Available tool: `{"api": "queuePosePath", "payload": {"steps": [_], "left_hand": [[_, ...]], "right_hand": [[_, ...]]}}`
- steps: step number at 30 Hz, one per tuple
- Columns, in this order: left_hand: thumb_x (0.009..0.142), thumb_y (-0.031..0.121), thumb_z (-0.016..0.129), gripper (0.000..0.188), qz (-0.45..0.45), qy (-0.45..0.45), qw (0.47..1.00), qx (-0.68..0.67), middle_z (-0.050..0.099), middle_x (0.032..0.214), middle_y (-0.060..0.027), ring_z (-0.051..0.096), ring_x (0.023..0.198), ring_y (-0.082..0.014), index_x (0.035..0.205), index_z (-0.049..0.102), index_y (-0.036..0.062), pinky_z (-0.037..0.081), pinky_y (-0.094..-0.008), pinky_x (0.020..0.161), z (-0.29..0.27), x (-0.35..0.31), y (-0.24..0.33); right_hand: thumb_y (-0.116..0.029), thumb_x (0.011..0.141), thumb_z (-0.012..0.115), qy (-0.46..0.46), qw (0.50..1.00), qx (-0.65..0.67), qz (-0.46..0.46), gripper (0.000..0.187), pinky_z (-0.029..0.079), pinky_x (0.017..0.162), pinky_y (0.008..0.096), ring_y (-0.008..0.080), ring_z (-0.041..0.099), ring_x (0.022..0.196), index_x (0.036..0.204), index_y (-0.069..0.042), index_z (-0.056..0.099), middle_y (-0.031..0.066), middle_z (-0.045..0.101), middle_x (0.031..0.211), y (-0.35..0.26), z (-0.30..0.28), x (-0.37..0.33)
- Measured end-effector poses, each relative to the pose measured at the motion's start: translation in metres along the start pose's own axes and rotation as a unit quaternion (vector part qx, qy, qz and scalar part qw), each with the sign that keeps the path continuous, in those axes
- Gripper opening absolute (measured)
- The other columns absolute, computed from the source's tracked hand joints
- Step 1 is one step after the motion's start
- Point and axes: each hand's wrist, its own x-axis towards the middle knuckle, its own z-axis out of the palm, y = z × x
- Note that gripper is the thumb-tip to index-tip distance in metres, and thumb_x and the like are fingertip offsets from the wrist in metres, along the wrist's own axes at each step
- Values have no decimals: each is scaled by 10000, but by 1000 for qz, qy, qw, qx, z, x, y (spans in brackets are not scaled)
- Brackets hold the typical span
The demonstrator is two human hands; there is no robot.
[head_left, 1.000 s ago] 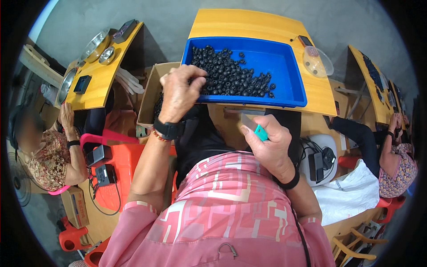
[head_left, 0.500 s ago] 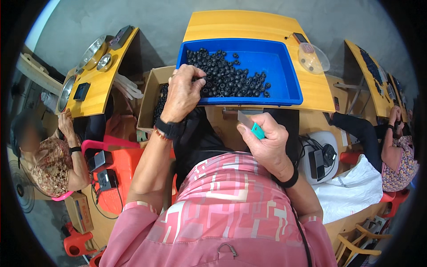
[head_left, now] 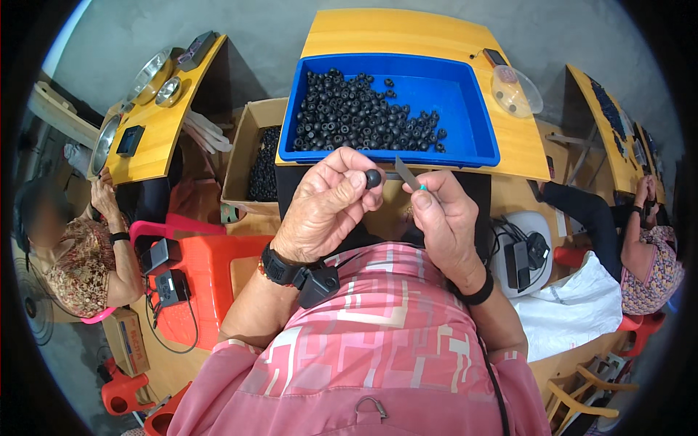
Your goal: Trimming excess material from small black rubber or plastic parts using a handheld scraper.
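Between the thumb and fingers of my left hand point(head_left: 331, 203) is a small round black part point(head_left: 373, 179), like a bead. My right hand point(head_left: 442, 214) grips a utility knife point(head_left: 408, 174) by its green handle, mostly hidden in the fingers. Its blade points up and to the left, close to the black part but apart from it. Both hands are in front of my body, just short of the blue tray point(head_left: 476, 109). Inside that tray, many more black parts point(head_left: 349, 109) with holes lie heaped toward the left and middle.
Left of the table point(head_left: 392, 29) stands a cardboard box point(head_left: 238, 171) holding more black parts. A clear plastic lid point(head_left: 527, 91) lies right of the tray. Red stools point(head_left: 211, 269) and a white sack point(head_left: 574, 312) are beside me. Co-workers sit left point(head_left: 91, 254) and right point(head_left: 651, 251).
My left hand has come back from the tray toward my body with a black part in its fingers. The knife in my right hand has turned its blade upward.
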Motion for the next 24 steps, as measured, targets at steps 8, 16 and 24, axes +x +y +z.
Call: {"api": "queuePosePath", "payload": {"steps": [8, 16, 24], "left_hand": [[981, 115, 669, 188, -1, -8, 1000, -17, 660, 1037, -101, 648, 875, -143, 1116, 596, 7, 557, -263, 808, -8, -2, -10], [919, 152, 757, 257, -24, 6, 1000, -9, 618, 1043, -113, 626, 930, -171, 1085, 600, 35, 540, -302, 856, -10, -5, -11], [916, 103, 747, 206, -28, 5, 999, -14, 612, 1012, -114, 635, 900, -176, 1030, 591, 32, 551, -296, 834, -9, -5, -13]], "right_hand": [[-175, 956, 705, -77, 979, -131, -138, 165, 480, 572, 283, 132, 620, 624, 988, -24, 647, 67, 645, 739, -11, 4, 3], [-169, 954, 709, -90, 974, -151, -143, 167, 489, 534, 306, 168, 649, 587, 974, -17, 642, 102, 666, 713, -11, 4, 2], [-177, 964, 700, -83, 974, -150, -148, 172, 485, 524, 305, 172, 657, 584, 958, -19, 635, 96, 664, 699, -9, 5, 2]]}}
